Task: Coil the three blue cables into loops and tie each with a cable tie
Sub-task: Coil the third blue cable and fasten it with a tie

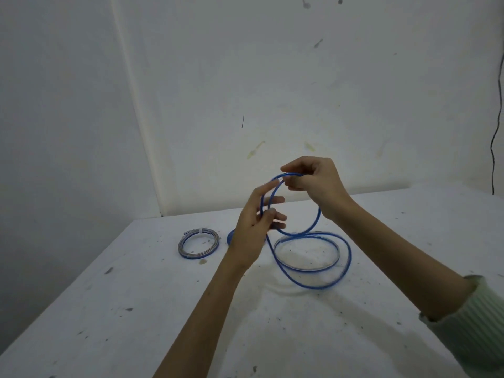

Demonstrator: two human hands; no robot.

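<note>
A blue cable (317, 214) is held up above the white table (136, 296) as an upright loop. My left hand (253, 230) pinches the loop's left side between thumb and fingers. My right hand (316, 181) grips the top of the loop with curled fingers. The rest of this cable trails down and lies in a wide loose curve (313, 285) on the table. A coiled blue cable (198, 243), bound at its top by a white cable tie (201, 231), lies flat to the left. Another blue piece (230, 237) shows just behind my left hand, mostly hidden.
The table stands in a corner of two stained white walls (245, 91). Its left edge runs diagonally toward the lower left. A thin black wire (495, 137) hangs down the wall at the far right. Dark specks dot the tabletop.
</note>
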